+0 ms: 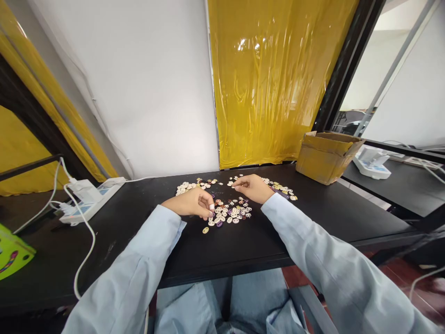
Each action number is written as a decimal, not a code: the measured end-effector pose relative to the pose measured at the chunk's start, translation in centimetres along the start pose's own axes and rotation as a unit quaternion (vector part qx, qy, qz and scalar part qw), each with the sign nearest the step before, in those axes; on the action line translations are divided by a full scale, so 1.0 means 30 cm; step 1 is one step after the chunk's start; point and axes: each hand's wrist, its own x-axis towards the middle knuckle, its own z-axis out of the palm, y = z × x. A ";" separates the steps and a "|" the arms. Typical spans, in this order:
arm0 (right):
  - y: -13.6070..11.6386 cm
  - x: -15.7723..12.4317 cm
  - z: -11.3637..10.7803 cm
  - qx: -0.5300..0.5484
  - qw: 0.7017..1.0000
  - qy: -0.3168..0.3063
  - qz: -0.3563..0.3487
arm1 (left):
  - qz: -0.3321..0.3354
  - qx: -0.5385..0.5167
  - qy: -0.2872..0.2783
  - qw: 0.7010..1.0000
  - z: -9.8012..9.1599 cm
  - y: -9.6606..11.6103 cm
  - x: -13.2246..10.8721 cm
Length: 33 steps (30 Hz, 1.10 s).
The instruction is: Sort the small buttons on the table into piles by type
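Note:
Small oval pieces with two holes, like buttons, lie on the black table. The middle pile [229,212] is mostly cream with some purple and reddish-brown ones. My left hand [194,203] is at that pile's left edge, thumb and forefinger pinched together. Something white shows at its fingertips, too small to name. My right hand [254,188] is farther back, over the left side of the back right pile [283,189], its fingers also in a pinch. What they hold, if anything, is hidden. Behind my left hand is another pile [186,187]. One yellowish piece [206,230] lies nearest me.
On the left stand a white power strip [93,202] with plugs and a white cable [91,250] looping toward me. A bright green object [14,253] is at the left edge. A cardboard box [325,160] sits at the back right. The black table [222,253] ends near my lap.

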 end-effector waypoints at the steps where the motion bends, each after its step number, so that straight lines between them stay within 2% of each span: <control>1: -0.003 0.002 0.004 0.009 1.000 0.025 -0.011 | 0.011 -0.023 0.005 1.000 0.003 -0.011 0.016; 3: -0.007 0.006 0.013 0.045 0.998 0.050 -0.017 | 0.050 -0.057 0.047 0.996 0.011 -0.037 0.053; 5: -0.007 0.008 0.026 0.096 0.994 0.051 -0.001 | 0.083 -0.079 0.153 0.982 0.023 -0.059 0.089; 7: -0.006 0.009 0.042 0.142 0.989 0.038 0.018 | 0.086 -0.105 0.242 0.961 0.039 -0.071 0.116; 10: -0.003 0.012 0.069 0.169 0.985 0.031 0.032 | 0.075 -0.164 0.297 0.938 0.064 -0.068 0.137; 17: -0.008 0.016 0.094 0.169 0.985 0.043 0.017 | 0.121 -0.246 0.295 0.915 0.102 -0.053 0.156; 23: -0.026 0.006 0.098 0.171 0.985 0.035 0.016 | 0.141 -0.238 0.297 0.914 0.121 -0.059 0.174; 33: -0.042 0.002 0.120 0.214 0.976 0.024 0.045 | 0.123 -0.213 0.296 0.923 0.125 -0.047 0.168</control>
